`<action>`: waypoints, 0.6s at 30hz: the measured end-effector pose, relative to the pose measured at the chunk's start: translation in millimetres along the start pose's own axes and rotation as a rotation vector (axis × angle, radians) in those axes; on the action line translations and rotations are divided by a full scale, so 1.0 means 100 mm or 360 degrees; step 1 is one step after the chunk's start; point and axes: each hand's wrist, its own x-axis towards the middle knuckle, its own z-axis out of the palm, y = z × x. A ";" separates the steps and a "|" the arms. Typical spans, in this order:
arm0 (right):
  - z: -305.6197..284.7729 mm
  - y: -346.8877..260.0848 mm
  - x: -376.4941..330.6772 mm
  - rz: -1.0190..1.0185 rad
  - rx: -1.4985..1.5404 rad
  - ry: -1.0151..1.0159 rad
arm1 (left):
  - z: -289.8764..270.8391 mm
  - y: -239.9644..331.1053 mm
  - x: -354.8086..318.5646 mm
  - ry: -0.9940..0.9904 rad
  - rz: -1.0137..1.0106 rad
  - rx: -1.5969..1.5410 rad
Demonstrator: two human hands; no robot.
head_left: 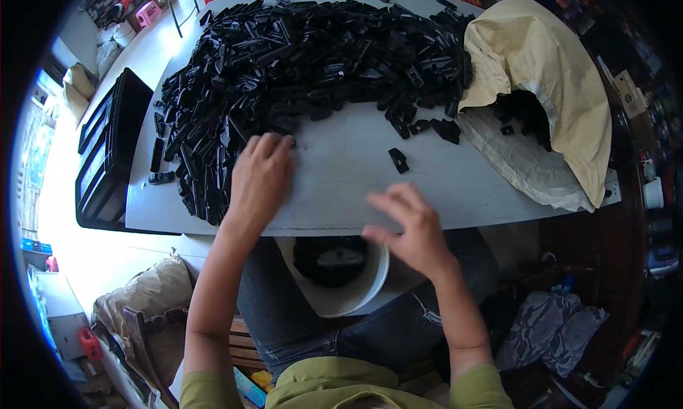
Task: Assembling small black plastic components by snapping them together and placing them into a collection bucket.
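Note:
A large heap of small black plastic parts [284, 60] covers the far and left side of the grey table [334, 181]. At the heap's near edge is my left hand [262, 173], fingers bent down and closed together; a bit of a black plastic part [292, 142] shows at its fingertips, mostly hidden. My right hand [409, 227] hovers over the table's front edge, slightly blurred, thumb and fingers apart with nothing between them. Below, between my knees, a white bucket [380, 277] holds black parts. A single black part [398, 161] lies on the tabletop beyond my right hand.
On the table's right, a tan sack [541, 46] lies with its mouth open and black parts inside. A black crate [107, 160] stands against the table's left side. A few loose parts [446, 130] lie between heap and sack. A patterned cloth [548, 331] is at lower right.

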 end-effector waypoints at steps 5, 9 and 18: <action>0.09 0.48 0.32 0.0148 -0.0478 0.0546 | 0.14 0.13 0.05 -0.0043 -0.0052 0.0264; 0.13 0.51 0.30 0.0060 -0.0399 0.0393 | 0.09 0.31 0.01 -0.0115 -0.0128 0.0086; -0.02 0.47 0.07 0.0201 -0.0005 0.0429 | 0.03 0.40 -0.08 -0.0293 0.0044 -0.0711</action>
